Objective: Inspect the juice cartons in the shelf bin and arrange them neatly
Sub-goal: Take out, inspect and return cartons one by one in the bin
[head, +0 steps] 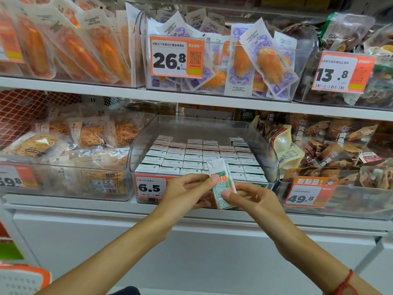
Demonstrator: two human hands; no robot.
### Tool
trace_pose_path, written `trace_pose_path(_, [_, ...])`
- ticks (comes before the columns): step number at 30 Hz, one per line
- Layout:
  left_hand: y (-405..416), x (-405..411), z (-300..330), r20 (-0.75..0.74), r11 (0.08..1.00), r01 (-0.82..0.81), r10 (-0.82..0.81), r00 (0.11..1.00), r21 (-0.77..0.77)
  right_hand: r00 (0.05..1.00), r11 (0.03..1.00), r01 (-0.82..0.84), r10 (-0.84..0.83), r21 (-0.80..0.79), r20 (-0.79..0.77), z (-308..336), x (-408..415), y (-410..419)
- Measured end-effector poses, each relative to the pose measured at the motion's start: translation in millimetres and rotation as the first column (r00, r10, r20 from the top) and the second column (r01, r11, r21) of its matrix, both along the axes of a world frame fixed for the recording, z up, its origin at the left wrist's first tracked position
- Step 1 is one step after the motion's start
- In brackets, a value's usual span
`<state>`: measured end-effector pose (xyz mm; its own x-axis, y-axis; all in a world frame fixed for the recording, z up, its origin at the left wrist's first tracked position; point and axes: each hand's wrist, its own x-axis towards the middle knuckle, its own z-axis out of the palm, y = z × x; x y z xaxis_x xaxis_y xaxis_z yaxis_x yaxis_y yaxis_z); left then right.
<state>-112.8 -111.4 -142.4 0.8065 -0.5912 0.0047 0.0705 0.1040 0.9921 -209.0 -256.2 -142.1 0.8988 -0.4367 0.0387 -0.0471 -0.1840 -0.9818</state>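
my left hand [187, 188] and right hand [253, 199] pinch one juice carton [222, 186], standing tall, just in front of the bin [270, 150].

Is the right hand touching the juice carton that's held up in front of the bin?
Touching. The head view shows the right hand pinching the lower part of the carton, thumb pressed against its printed face.

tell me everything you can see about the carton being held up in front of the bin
The held carton is a small rectangular juice box, paperboard by its look, white with green and orange print and a panel of fine text facing the camera. It tilts slightly, top leaning left, in front of the clear bin. The left hand pinches its left edge, the right hand its lower right.
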Motion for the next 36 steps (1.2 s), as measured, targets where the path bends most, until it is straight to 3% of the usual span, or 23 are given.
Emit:
trace_pose_path(2, [-1, 0, -2, 0.034, 0.996, -0.090, 0.089, 0.995, 0.004, 0.996, 0.993, 0.082, -0.078, -0.088, 0.043, -2, 1, 0])
trace_pose_path(5, [-4, -4, -3, 0.051, 0.997, -0.080, 0.080, 0.995, 0.005, 0.976, 0.893, 0.216, -0.180, -0.394, 0.125, -5, 2, -1])
trace_pose_path(7, [-7, -8, -5, 0.033, 0.998, -0.066, 0.066, 0.997, -0.002, 0.969, 0.819, 0.238, -0.163, -0.523, 0.185, -7, 2, -1])
trace_pose_path(9, [-9, -9, -7, 0.028, 0.997, -0.081, 0.081, 0.996, -0.008, 0.975, 0.809, 0.202, -0.110, -0.552, 0.195, -9, 2, -1])
trace_pose_path(12, [-6, -6, -3, -0.022, 0.996, -0.090, 0.090, 0.996, -0.026, 0.988, 0.872, 0.094, -0.023, -0.480, 0.151, -10, 2, 1])
trace_pose_path(15, [2, 0, 3, -0.075, 0.999, -0.045, 0.044, 0.996, -0.020, 0.992, 0.950, -0.001, 0.041, -0.311, 0.122, -8, 3, -1])
trace_pose_path(19, [9, 6, 7, -0.127, 0.998, 0.053, -0.051, 0.991, 0.014, 0.984, 0.985, -0.038, 0.067, -0.170, 0.168, -5, 1, -8])
trace_pose_path(23, [9, 3, 7, 0.140, 0.994, 0.099, -0.105, 0.985, 0.046, 0.973, 0.995, -0.031, 0.052, -0.092, 0.225, -2, -1, -12])
trace_pose_path(26, [6, -2, 5, 0.369, 0.990, 0.121, -0.137, 0.919, 0.067, 0.964, 0.991, -0.012, 0.047, -0.134, 0.262, 1, -3, -12])
trace_pose_path(32, [5, -1, -1, 0.448, 0.997, 0.019, 0.018, 0.894, -0.076, 0.937, 0.975, -0.086, 0.149, -0.203, 0.317, 1, -10, -10])
trace_pose_path(36, [4, 0, -5, 0.491, 0.997, -0.018, 0.053, 0.869, -0.077, 0.933, 0.972, -0.111, 0.175, -0.209, 0.315, -1, -14, -13])
